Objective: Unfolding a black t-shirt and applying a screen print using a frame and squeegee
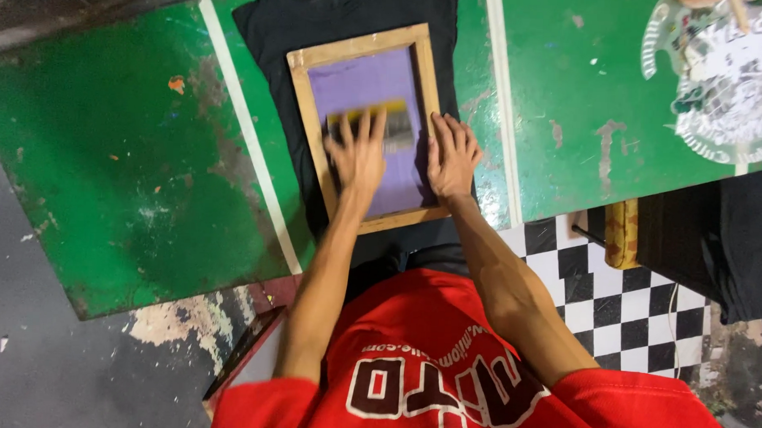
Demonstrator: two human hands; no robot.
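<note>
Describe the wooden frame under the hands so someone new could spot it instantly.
Start at the green table with white tape lines; a black T-shirt lies flat on it near the top centre. On the shirt sits the wooden screen-printing frame, with the left hand and right hand pressing on it. It is the only pale-wood rectangle, with a purple mesh panel inside.

The left hand (358, 154) is motion-blurred over the wooden screen frame (363, 125), hiding the mesh beneath. Above the frame, the black shirt (269, 33) is cut off by the top edge.
</note>
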